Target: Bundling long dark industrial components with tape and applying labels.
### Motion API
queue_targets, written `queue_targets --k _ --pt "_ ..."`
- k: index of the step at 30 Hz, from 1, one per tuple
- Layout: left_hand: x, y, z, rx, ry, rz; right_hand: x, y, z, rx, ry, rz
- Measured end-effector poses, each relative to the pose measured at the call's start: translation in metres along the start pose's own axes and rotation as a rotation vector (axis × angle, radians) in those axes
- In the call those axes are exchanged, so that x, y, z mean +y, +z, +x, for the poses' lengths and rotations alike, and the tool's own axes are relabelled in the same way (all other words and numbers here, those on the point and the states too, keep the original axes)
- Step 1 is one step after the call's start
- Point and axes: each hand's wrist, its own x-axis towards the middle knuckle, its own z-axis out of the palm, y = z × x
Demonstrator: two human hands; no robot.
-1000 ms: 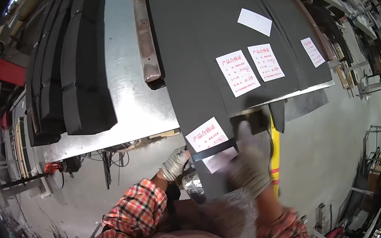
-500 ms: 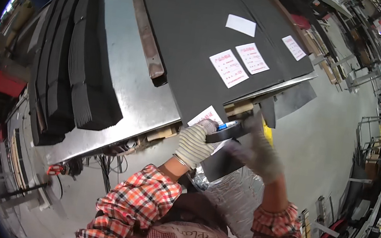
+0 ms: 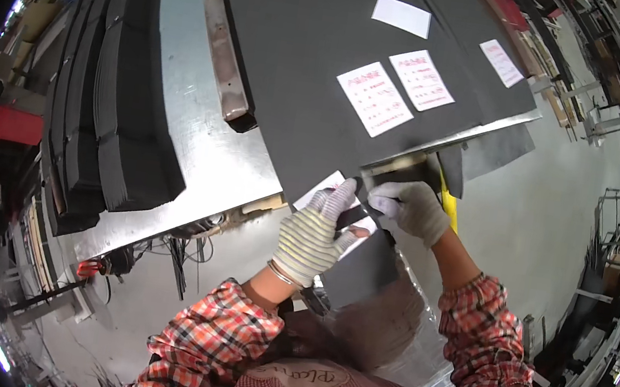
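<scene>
My left hand (image 3: pixel 313 235), in a striped knitted glove, is at the near corner of the table, with thumb and fingers closed about a short black strip (image 3: pixel 353 216). Under and beside these fingers lies a white card (image 3: pixel 316 191) with red print, partly covered by the hand. A dark flat sheet (image 3: pixel 364 274) hangs below the thumb. To the right, my gloved right hand (image 3: pixel 415 211) is closed, its fingertips pinched together near the strip's far end. What they grip is too small to tell.
Printed white cards (image 3: pixel 375 100) and a blank one (image 3: pixel 401 17) lie on the black sheet (image 3: pixel 298 49) covering the table. A metal bar (image 3: pixel 225 63) runs along its left side. Stacks of folded black strips (image 3: pixel 124 104) stand farther left. A silvery wrapped bundle (image 3: pixel 418 327) is below my right hand.
My right hand was blurred in motion and is now clear, fingers curled in. The dark curved band and blue item between my hands no longer show; a short black strip shows there.
</scene>
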Motion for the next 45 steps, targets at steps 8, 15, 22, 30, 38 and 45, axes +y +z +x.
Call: queue_targets --k 8,15,22,30,38,45 --pt "-0.01 0.021 -0.018 0.193 0.151 -0.389 0.162 0.064 -0.052 -0.53 0.081 -1.303" --pt "0.008 0.035 -0.052 0.263 -0.399 -0.501 -0.068 0.029 -0.024 0.341 0.004 -0.503" --pt "0.047 -0.004 -0.145 0.109 -0.553 -1.224 -0.103 -0.032 -0.121 -0.248 0.388 -0.117" --pt "0.048 -0.117 -0.036 0.134 -0.256 -0.734 -0.183 -0.081 0.002 -0.636 -0.379 0.412" --pt "-0.104 0.014 -0.06 -0.041 -0.551 -0.9 0.041 0.009 0.039 -0.5 0.063 0.234" --pt "-0.136 0.073 -0.079 -0.112 -0.696 -1.288 0.014 0.03 0.004 -0.259 0.289 0.644"
